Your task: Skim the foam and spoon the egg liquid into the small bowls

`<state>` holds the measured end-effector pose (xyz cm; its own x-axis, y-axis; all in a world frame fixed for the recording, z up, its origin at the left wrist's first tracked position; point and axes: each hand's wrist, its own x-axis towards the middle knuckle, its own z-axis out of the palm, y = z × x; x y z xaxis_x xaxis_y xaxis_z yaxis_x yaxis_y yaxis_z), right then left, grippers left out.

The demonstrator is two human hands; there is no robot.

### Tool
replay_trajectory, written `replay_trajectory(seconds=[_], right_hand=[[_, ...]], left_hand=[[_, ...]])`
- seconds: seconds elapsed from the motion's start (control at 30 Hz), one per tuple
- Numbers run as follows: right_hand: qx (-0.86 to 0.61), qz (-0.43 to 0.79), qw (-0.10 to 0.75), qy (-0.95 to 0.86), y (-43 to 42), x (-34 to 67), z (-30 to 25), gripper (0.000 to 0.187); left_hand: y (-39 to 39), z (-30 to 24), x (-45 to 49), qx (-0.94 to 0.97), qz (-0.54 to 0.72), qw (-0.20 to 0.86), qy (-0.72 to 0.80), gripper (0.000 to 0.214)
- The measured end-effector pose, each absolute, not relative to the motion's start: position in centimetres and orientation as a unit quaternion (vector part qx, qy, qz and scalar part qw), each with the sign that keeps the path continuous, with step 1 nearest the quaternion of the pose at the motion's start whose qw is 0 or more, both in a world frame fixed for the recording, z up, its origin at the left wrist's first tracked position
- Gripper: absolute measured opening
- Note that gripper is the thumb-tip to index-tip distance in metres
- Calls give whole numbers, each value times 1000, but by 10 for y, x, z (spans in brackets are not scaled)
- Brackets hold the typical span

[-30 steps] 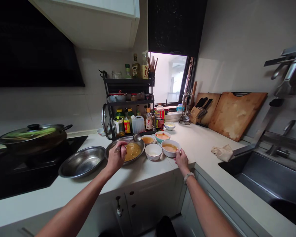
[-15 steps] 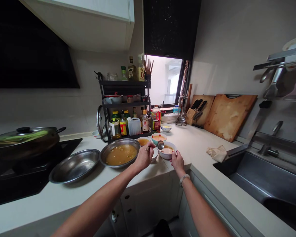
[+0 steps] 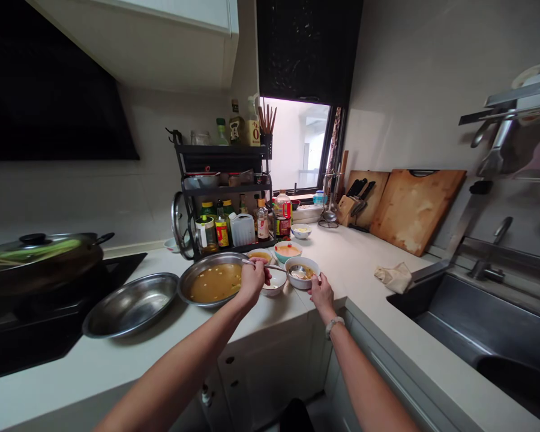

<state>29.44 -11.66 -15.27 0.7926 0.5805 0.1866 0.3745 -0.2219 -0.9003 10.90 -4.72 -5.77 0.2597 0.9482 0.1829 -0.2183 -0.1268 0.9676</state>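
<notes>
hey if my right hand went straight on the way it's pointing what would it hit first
The white bowl with the ladle in it, which your right hand holds. Past that, probably the teal bowl, though depth there is hard to judge.

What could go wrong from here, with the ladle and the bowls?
Spill: the ladle is in or just over the held bowl; a quick tilt may splash.
Knock: the left hand is close to the next bowl and might push it.
Tip: the right hand supports the held bowl only at one side, so it may rock.
</notes>
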Motion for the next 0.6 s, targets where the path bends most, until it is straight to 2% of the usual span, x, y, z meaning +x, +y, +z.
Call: replay_trajectory(seconds=[0.2, 0.6], right_hand=[[-784, 86, 534, -304, -116, 296, -154, 47], [-790, 106, 523, -302, -120, 291, -147, 46]], left_hand=[[-52, -44, 100, 473, 510, 628, 349, 6], [-40, -22, 37, 439, 563, 611, 342, 10]])
